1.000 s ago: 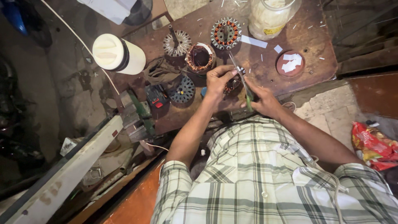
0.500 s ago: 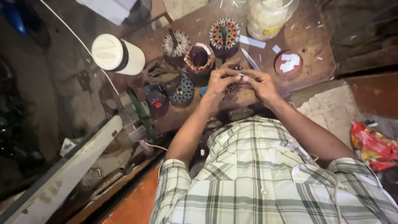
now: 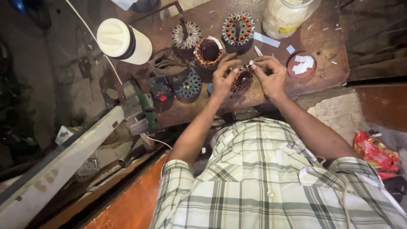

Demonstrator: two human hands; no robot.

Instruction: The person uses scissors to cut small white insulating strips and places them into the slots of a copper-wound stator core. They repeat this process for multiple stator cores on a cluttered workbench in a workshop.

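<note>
— Copper shows in the small stator (image 3: 242, 79) that both hands hold, doesn't it? How far along does the winding look?

— Hard to say exactly. It sits between the two hands just above the near edge of the wooden surface (image 3: 326, 78), and its windings seem to run around most of the ring, so I'd judge it partly dressed, with work left at the top where the fingers meet.

— And the hands themselves?

— Left hand (image 3: 223, 77) is curled shut around the stator's left side. Right hand (image 3: 271, 76) is closed too, thumb and fingertips pinching at the upper rim (whether they grip a wire or a paper slip, I cannot tell).

— What lies beyond them?

— Just past the hands, a wound stator (image 3: 208, 51) with dark core, and a flat perforated disc (image 3: 188, 84) to the left. To the right, a round lid (image 3: 301, 65) holding white paper slips. Farther back, a second copper-wound stator (image 3: 238, 29), a bare toothed core (image 3: 185, 35) and a clear jar (image 3: 286, 16). So two units look finished, one bare.
</note>
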